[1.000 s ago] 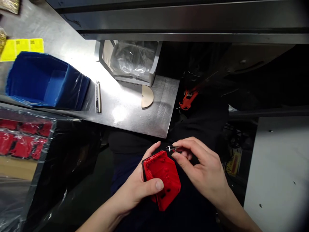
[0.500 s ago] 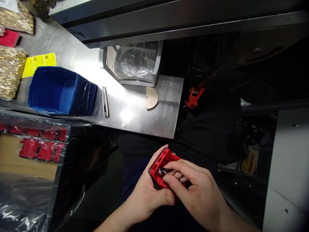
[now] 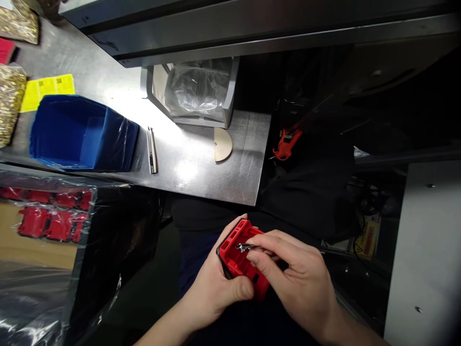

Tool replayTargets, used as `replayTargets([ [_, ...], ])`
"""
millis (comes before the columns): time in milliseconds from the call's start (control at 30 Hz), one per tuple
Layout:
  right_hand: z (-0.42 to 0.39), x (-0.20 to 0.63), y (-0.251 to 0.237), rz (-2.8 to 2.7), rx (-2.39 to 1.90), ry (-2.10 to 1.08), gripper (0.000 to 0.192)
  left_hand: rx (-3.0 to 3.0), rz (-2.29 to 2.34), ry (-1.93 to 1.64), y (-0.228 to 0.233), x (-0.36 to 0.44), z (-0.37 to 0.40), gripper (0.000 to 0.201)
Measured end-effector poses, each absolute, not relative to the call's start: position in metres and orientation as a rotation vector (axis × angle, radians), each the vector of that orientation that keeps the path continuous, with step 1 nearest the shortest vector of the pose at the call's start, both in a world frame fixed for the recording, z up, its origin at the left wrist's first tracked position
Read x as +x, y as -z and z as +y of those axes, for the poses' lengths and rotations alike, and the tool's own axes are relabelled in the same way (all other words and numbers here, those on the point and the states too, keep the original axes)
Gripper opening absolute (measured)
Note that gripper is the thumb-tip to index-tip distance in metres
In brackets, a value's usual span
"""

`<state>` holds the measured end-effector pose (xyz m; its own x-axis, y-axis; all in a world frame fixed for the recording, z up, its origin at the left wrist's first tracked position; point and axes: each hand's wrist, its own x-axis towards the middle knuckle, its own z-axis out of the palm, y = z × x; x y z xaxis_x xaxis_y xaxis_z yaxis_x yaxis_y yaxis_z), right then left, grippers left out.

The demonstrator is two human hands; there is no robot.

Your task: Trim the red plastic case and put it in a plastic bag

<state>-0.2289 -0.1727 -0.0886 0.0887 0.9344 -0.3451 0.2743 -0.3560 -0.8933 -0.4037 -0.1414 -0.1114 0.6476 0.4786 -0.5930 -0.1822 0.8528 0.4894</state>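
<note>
My left hand (image 3: 214, 283) is wrapped around a red plastic housing (image 3: 236, 262) with a black outer edge, its thumb lying along the near side. The housing's hollow, ribbed inside faces up. Between thumb and index finger, my right hand (image 3: 300, 276) pinches a small shiny metal piece (image 3: 243, 247) over the hollow. Its bright end sticks out toward the slotted wall of the housing; the fingers cover the rest, so I cannot tell its exact kind or whether it touches the plastic.
A metal table (image 3: 180, 178) carries a blue bin (image 3: 115, 139), a cutter knife (image 3: 151, 151), a beige half-disc (image 3: 222, 145) and a grey bin (image 3: 230, 96) lined with clear plastic. A plastic-lined box (image 3: 81, 240) at left holds several red parts. An orange-handled tool (image 3: 286, 144) lies right of the table.
My right hand has drawn the metal piece slightly up from the housing's inside, showing more of its shiny end. The housing has tilted a little, and the whole view has shifted slightly.
</note>
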Motion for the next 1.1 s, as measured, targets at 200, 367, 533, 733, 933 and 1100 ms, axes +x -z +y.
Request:
replayTargets([
  [200, -0.161, -0.201, 0.089, -1.635, -1.535, -0.993, 0.025, 0.350, 0.683, -0.384, 0.116, -0.410, -0.142, 0.090],
  [367, -0.156, -0.200, 0.090, -1.945, -1.315, -0.961, 0.023, 0.380, 0.637, -0.338, 0.114, -0.411, -0.139, 0.077],
  [533, -0.159, -0.209, 0.094, -1.997, -1.271, -0.874, 0.021, 0.436, 0.616, -0.309, 0.115, -0.413, -0.140, 0.083],
  [733, -0.158, -0.213, 0.094, -1.996, -1.282, -0.837, 0.020, 0.456, 0.594, -0.322, 0.117, -0.415, -0.141, 0.081],
  [933, -0.156, -0.214, 0.094, -2.035, -1.269, -0.730, 0.019, 0.461, 0.594, -0.303, 0.118, -0.416, -0.140, 0.082],
  [1100, -0.156, -0.211, 0.094, -2.037, -1.226, -0.717, 0.019, 0.455, 0.573, -0.304, 0.116, -0.415, -0.137, 0.082],
])
